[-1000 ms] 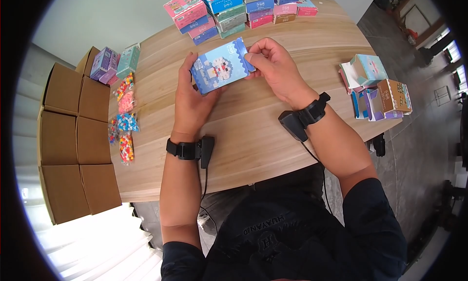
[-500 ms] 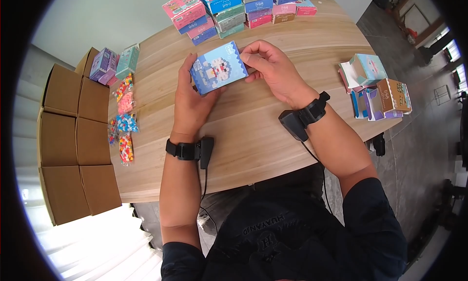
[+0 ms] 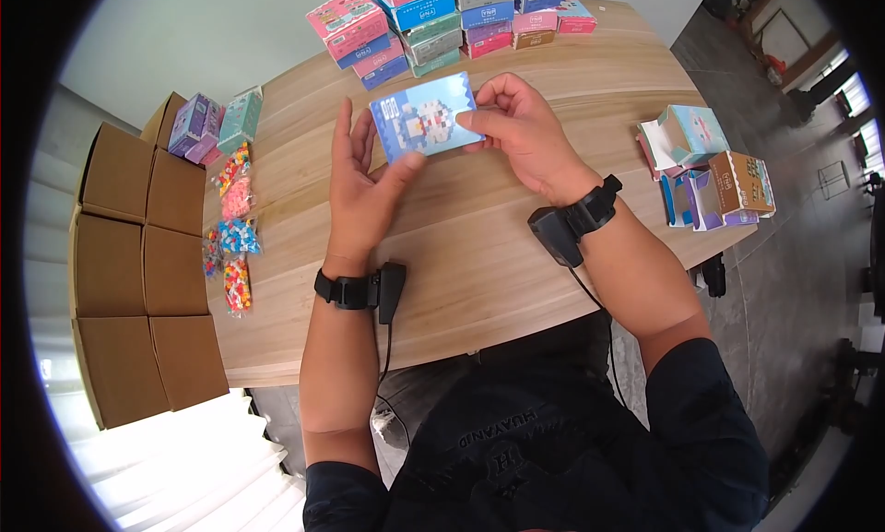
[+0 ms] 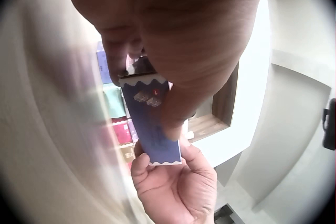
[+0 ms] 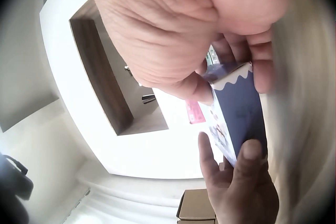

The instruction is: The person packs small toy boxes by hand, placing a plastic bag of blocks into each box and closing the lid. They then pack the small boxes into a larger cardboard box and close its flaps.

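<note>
A light-blue box with a pixel-style figure (image 3: 424, 117) is held above the table, its blue side facing the left wrist camera (image 4: 149, 124). My right hand (image 3: 530, 140) pinches its right end between thumb and fingers. The left hand (image 3: 364, 195) is at the opposite end, with fingers raised and spread and the thumb touching the lower edge. In the right wrist view the left thumb rests on the box's dark-blue side (image 5: 241, 113), while some left fingers are hidden behind it.
Stacked colored boxes (image 3: 424, 16) line the far edge. Opened cartons (image 3: 737, 182) lie at the right. Bags of small colored pieces (image 3: 238, 237), more small boxes (image 3: 241, 117) and brown cardboard boxes (image 3: 115, 260) are at the left.
The box has turned so its printed face lies more sideways, and its left end has risen. The left fingers have loosened and spread from around it; the right hand keeps its pinch.
</note>
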Demonstrator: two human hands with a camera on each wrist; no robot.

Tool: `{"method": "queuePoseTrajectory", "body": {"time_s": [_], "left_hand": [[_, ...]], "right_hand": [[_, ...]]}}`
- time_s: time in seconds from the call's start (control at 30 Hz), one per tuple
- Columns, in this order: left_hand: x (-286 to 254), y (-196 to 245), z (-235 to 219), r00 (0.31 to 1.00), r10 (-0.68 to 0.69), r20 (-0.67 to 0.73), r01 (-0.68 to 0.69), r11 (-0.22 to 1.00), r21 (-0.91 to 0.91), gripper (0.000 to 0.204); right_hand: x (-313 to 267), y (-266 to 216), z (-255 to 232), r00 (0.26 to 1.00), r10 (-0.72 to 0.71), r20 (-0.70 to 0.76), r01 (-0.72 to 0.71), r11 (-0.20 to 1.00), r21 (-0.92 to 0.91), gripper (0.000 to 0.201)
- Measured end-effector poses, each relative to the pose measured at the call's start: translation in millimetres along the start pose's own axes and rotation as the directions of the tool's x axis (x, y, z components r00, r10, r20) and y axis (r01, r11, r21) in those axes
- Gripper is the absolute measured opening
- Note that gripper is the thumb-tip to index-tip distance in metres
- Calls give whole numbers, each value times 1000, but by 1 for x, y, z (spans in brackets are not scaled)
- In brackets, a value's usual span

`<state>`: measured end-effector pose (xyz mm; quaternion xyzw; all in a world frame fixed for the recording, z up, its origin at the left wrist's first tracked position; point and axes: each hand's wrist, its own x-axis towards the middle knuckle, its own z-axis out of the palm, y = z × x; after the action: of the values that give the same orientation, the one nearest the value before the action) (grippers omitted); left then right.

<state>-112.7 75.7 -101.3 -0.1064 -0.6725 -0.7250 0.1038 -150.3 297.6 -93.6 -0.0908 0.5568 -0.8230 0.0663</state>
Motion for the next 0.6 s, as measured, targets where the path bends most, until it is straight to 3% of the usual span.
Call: {"method": "queuePoseTrajectory", "body": {"time_s": [0.07,0.17,0.27,0.37,0.57,0.6], "left_hand": [[2,3,-4,987,-160,-30,152,969,-198,76],[7,-8,-12,946,-323,17,323,942,-94,49],[8,-10,-14,939,-343,-28,334,928,-165,34],[10,-9,-18,940,-338,-50,326,930,-168,33],[10,-14,-19,957,-282,-66,275,957,-97,34],[9,-13,-19,953,-300,-46,289,943,-165,34]], "right_hand": [[2,2,-3,999,-39,-15,39,999,5,28],[1,3,-2,998,-67,6,68,995,-69,27],[0,5,-3,999,-19,40,27,979,-203,20],[1,4,-6,998,-1,57,18,953,-303,20],[2,2,-8,996,15,89,9,965,-263,20],[2,1,-7,996,8,85,13,972,-233,20]]}}
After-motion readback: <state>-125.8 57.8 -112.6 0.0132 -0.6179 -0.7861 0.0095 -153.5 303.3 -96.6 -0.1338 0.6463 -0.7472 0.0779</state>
